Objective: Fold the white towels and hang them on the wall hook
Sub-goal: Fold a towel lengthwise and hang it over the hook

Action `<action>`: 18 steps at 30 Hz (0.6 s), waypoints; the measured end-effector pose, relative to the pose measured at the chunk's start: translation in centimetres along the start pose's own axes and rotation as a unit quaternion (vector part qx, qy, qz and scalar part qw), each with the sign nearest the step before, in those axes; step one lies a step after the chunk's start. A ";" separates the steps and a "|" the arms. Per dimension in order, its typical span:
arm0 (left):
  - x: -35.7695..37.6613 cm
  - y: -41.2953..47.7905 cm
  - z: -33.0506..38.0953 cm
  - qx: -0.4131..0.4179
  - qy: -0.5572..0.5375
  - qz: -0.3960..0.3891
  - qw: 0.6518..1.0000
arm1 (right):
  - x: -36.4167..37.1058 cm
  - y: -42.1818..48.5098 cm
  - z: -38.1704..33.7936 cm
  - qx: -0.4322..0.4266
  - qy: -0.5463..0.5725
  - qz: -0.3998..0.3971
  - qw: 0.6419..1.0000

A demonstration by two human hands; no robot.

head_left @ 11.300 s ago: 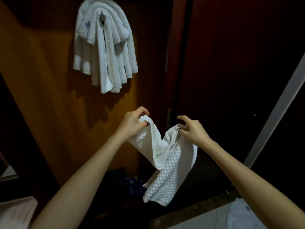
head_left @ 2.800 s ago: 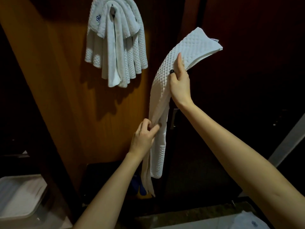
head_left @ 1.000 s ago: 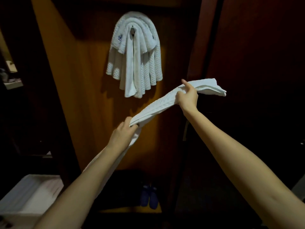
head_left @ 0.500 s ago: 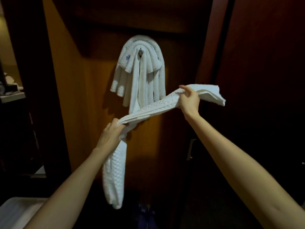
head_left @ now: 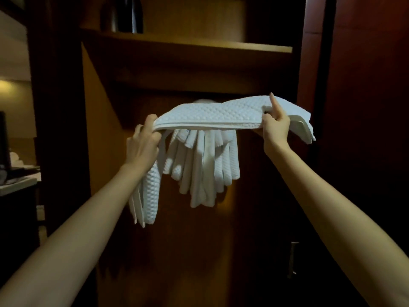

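**White towel held level in front of the towels on the wall**

On my feed, a folded white waffle-weave towel (head_left: pixel 210 116) is stretched nearly flat between two raised bare hands, at about the height of the wall hook, which I cannot see behind it. The left hand (head_left: pixel 143 145) grips the towel where it bends, fingers curled over the top edge. From that grip the left end of the towel hangs straight down past the wrist. The right hand (head_left: pixel 275 129) clasps the towel near its other end, thumb beneath and fingers wrapped round it, with the index finger (head_left: pixel 272 102) pointing up against the cloth. Beyond that hand a short right end of the towel droops.

Just behind and below the held towel hangs a bunch of white towels (head_left: pixel 205 169), draped in long folds against the wooden wall panel (head_left: pixel 106 129). The top of the bunch is mostly hidden, with only a small curve showing above the held towel. I cannot tell whether the held towel touches them.

Above, a wooden shelf (head_left: pixel 188 44) spans the alcove, and a dark vessel (head_left: pixel 124 16) stands on it at the far left. To the right is a dark reddish door with a metal handle (head_left: pixel 292 260) low down. At the far left edge I see a pale counter (head_left: pixel 15 182) with dim, blurred items on it.
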State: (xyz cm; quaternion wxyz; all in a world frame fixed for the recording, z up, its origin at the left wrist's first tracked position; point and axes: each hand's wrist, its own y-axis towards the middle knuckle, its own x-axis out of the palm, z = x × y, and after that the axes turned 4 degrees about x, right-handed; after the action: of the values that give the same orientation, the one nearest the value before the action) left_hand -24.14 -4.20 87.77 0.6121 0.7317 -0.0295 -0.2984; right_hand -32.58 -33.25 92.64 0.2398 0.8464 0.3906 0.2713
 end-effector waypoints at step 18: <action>11.0 16.6 -3.9 0.073 0.140 -0.004 0.987 | 7.1 18.4 7.8 0.009 0.013 0.079 0.997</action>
State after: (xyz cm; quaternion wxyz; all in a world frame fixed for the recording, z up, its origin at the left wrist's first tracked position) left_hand -7.97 -9.36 98.79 0.5536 0.8093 0.0382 -0.1925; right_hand -13.85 -39.79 100.18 0.2053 0.8730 0.3280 0.2967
